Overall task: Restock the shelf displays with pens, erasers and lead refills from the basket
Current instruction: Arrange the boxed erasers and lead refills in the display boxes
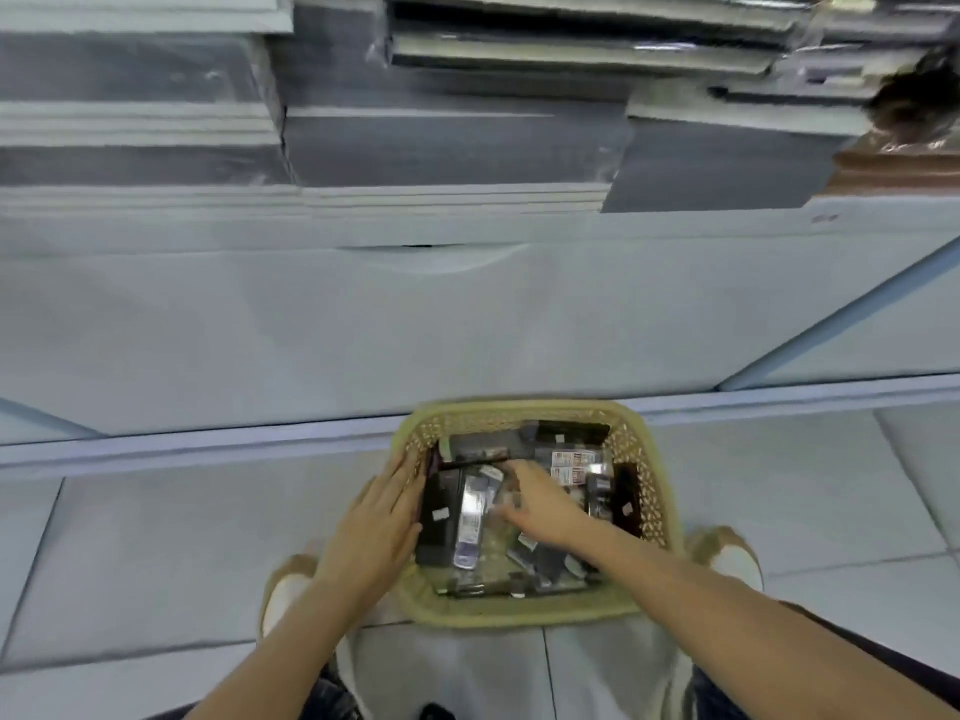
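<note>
Basket check from my end: the pale yellow woven plastic basket sits on the light tiled floor, right at the foot of the white shelf unit and between the person's two tan shoes. The left hand lies flat against the basket's left rim, fingers straight and close together. The right hand is down inside, over a jumble of clear blister packs beside a black box. Its fingers look bent downward, but it's blurry enough that I honestly can't tell if they've pinched anything. Grey and white paper stacks fill the shelf above.
</note>
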{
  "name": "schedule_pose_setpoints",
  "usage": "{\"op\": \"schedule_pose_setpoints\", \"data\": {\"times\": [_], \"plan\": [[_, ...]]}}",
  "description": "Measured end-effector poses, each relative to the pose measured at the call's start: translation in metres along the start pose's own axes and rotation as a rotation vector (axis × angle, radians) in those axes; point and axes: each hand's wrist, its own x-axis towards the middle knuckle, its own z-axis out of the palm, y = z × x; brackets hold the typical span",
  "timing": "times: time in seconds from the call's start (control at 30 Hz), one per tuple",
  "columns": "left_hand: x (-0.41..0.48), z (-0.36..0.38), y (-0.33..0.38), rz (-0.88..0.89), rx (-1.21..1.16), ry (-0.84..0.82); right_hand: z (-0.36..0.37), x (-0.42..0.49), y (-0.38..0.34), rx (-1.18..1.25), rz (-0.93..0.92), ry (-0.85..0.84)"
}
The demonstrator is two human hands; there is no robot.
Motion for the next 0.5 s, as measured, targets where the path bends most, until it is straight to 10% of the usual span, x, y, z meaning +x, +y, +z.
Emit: {"op": "schedule_pose_setpoints", "data": {"times": [0.23, 0.5], "plan": [[0.0, 0.015, -0.004, -0.016, -0.108, 0.051, 0.054, 0.01, -0.011, 0.138, 0.052, 0.279], [0.001, 0.016, -0.004, -0.018, -0.086, 0.118, 0.038, 0.005, -0.012, 0.274, 0.045, 0.095]]}}
